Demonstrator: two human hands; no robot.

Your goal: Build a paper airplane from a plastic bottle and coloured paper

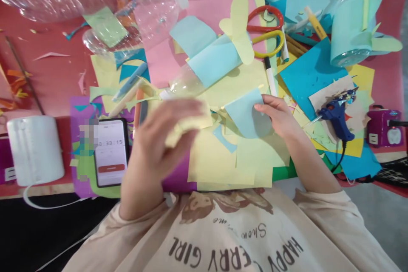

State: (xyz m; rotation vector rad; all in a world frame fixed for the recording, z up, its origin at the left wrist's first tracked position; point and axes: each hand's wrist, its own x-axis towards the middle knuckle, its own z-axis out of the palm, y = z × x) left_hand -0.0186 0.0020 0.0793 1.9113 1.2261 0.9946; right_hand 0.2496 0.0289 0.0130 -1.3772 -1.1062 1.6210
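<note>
My right hand pinches the upper right edge of a light blue paper piece with a curved lower edge. My left hand is smeared by motion over the pale yellow sheets. A gap shows between its thumb and fingers, and I see nothing held in it. Just beyond both hands lies a clear plastic bottle wrapped in a light blue paper band. A pale yellow wing-shaped cutout sits at the bottle's far end.
Red- and yellow-handled scissors lie beyond my right hand. A blue glue gun rests on paper at the right. A phone showing a timer lies left. A decorated bottle stands back right, with clear bottles at the back.
</note>
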